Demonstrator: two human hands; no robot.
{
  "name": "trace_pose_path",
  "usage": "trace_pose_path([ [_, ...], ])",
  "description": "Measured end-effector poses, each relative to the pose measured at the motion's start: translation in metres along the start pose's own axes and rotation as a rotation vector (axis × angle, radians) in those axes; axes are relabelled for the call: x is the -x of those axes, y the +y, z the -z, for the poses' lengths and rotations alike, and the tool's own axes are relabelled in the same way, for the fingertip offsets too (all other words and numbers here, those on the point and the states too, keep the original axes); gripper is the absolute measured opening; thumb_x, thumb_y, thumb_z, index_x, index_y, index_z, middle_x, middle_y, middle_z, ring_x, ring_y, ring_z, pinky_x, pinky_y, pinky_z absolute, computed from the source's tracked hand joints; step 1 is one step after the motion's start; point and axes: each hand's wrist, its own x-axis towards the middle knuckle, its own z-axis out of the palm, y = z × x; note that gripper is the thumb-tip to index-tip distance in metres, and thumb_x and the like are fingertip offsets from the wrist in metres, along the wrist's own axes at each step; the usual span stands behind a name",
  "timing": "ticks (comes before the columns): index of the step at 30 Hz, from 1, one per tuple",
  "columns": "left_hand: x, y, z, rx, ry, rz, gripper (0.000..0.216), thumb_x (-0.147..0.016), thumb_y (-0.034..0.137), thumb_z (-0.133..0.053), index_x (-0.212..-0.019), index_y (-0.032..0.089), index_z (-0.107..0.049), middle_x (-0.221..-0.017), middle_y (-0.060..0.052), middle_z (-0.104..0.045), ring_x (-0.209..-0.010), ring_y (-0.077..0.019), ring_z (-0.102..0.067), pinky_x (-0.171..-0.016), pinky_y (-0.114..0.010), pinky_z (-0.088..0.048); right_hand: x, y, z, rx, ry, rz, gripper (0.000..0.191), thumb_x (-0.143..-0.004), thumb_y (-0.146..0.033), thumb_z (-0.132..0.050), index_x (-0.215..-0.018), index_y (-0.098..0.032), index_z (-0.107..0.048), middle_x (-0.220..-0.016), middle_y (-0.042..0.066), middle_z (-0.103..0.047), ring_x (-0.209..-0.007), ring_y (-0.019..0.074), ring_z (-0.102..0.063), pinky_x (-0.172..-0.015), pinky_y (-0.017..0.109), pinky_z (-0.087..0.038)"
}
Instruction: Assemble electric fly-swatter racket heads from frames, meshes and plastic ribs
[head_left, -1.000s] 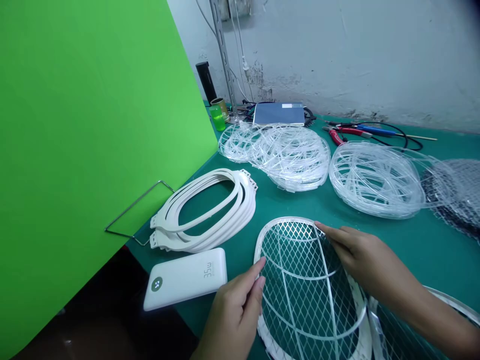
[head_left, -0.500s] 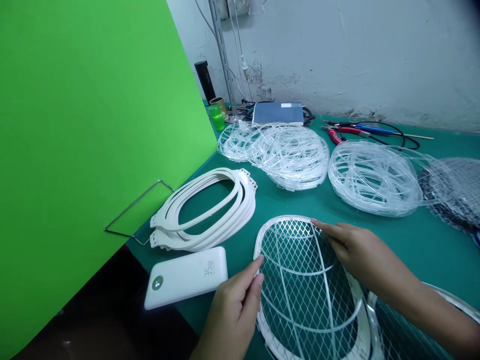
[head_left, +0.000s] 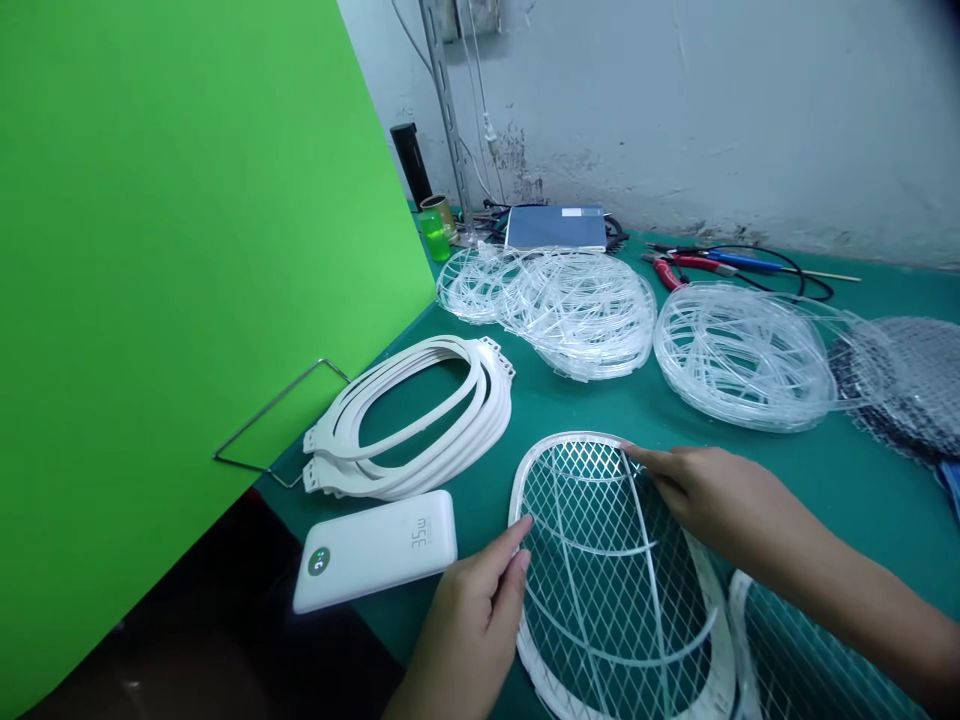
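A white oval frame with metal mesh and clear ribs point(head_left: 607, 580) lies on the green table in front of me. My left hand point(head_left: 472, 620) rests at its left rim, fingers together and fingertips touching the edge. My right hand point(head_left: 712, 500) lies over the upper right of the mesh, fingers stretched out and pressing on the top rim. A second mesh frame point(head_left: 810, 660) lies partly under my right forearm at the lower right.
A stack of white oval rims point(head_left: 412, 420) and a white power bank point(head_left: 375, 550) lie to the left. Piles of clear ribbed grids point(head_left: 577, 305) point(head_left: 742, 355) and dark mesh point(head_left: 907, 385) sit behind. Pliers and cables point(head_left: 720, 265), a blue box point(head_left: 556, 227), a green screen point(head_left: 165, 280).
Both hands stay on the mesh frame and shift only slightly. The view has drifted a little.
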Motion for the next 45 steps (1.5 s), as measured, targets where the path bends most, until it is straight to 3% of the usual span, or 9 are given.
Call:
trace_pose_path([
  [3, 0.000, 0.001, 0.000, -0.015, 0.006, -0.051, 0.046, -0.100, 0.043, -0.045, -0.137, 0.020, -0.059, -0.059, -0.002, -0.059, -0.058, -0.0157, -0.056, -0.053, -0.021, -0.048, -0.007, -0.008, 0.011, 0.141, 0.078, 0.078, 0.033, -0.094, -0.025, -0.048, -0.110, -0.027, -0.076, -0.082, 0.010, -0.064, -0.065, 0.0206, -0.057, -0.040, 0.026, -0.026],
  [6, 0.001, 0.004, -0.001, -0.046, -0.011, -0.067, 0.045, -0.100, 0.042, -0.044, -0.138, 0.021, -0.058, -0.063, -0.002, -0.062, -0.057, -0.0151, -0.055, -0.052, -0.021, -0.047, -0.018, -0.016, 0.013, 0.120, 0.182, 0.213, 0.028, -0.095, -0.027, -0.051, -0.091, -0.022, -0.078, -0.088, 0.013, -0.061, -0.079, 0.0240, -0.056, -0.048, 0.028, -0.035],
  [11, 0.002, 0.006, 0.000, -0.081, -0.022, -0.067, 0.046, -0.101, 0.041, -0.042, -0.138, 0.019, -0.058, -0.064, -0.002, -0.062, -0.056, -0.0146, -0.055, -0.052, -0.021, -0.045, -0.037, -0.020, 0.006, -0.041, 0.202, 0.289, 0.031, -0.098, -0.017, -0.047, -0.100, -0.023, -0.077, -0.091, 0.009, -0.063, -0.082, 0.0207, -0.055, -0.062, 0.029, -0.042],
  [17, -0.001, 0.007, 0.003, -0.062, -0.049, -0.060, 0.049, -0.101, 0.043, -0.042, -0.139, 0.018, -0.056, -0.059, 0.000, -0.056, -0.054, -0.0147, -0.051, -0.049, -0.020, -0.042, -0.045, -0.022, 0.004, 0.038, 0.202, 0.368, 0.032, -0.094, -0.008, -0.048, -0.092, -0.019, -0.078, -0.088, 0.010, -0.066, -0.084, 0.0216, -0.056, -0.061, 0.030, -0.042],
  [24, 0.000, 0.003, 0.005, -0.068, -0.054, -0.078, 0.046, -0.102, 0.041, -0.042, -0.138, 0.018, -0.057, -0.060, 0.000, -0.056, -0.055, -0.0139, -0.052, -0.051, -0.020, -0.043, -0.037, -0.011, -0.015, 0.005, 0.326, 0.470, 0.033, -0.097, -0.011, -0.042, -0.102, -0.016, -0.074, -0.098, 0.011, -0.066, -0.084, 0.0206, -0.058, -0.066, 0.031, -0.046],
  [30, 0.002, 0.008, 0.006, -0.222, -0.068, -0.153, 0.045, -0.103, 0.036, -0.040, -0.145, 0.020, -0.049, -0.071, -0.002, -0.066, -0.059, -0.0131, -0.059, -0.049, -0.018, -0.041, -0.035, -0.015, -0.002, -0.006, 0.164, 0.445, 0.032, -0.097, -0.012, -0.042, -0.094, -0.015, -0.074, -0.096, 0.011, -0.064, -0.083, 0.0200, -0.059, -0.071, 0.032, -0.049],
  [35, 0.022, 0.021, 0.020, -0.447, 0.110, -0.423, 0.039, -0.102, 0.030, -0.047, -0.139, 0.022, -0.056, -0.078, -0.003, -0.072, -0.059, -0.0124, -0.063, -0.051, -0.018, -0.043, -0.038, -0.019, 0.016, -0.070, 0.058, 0.416, 0.028, -0.096, -0.016, -0.047, -0.091, -0.016, -0.074, -0.099, 0.010, -0.065, -0.085, 0.0201, -0.061, -0.070, 0.031, -0.049],
  [40, 0.050, 0.023, 0.026, -0.379, 0.196, -0.769, 0.012, -0.094, 0.015, -0.060, -0.101, 0.015, -0.070, -0.075, -0.003, -0.068, -0.065, -0.0122, -0.062, -0.059, -0.021, -0.046, 0.018, -0.023, 0.015, -0.135, 0.206, 0.423, 0.030, -0.097, -0.020, -0.045, -0.116, -0.018, -0.069, -0.117, 0.014, -0.063, -0.101, 0.0266, -0.061, -0.076, 0.038, -0.052],
  [45, 0.066, 0.004, -0.004, -0.430, 0.087, -0.998, 0.006, -0.089, 0.018, -0.066, -0.088, 0.015, -0.071, -0.076, -0.004, -0.065, -0.070, -0.0156, -0.059, -0.060, -0.026, -0.045, 0.118, -0.044, -0.009, -0.317, 0.190, 0.431, 0.033, -0.097, -0.023, -0.049, -0.127, -0.029, -0.062, -0.115, 0.009, -0.065, -0.102, 0.0235, -0.062, -0.077, 0.036, -0.054],
])
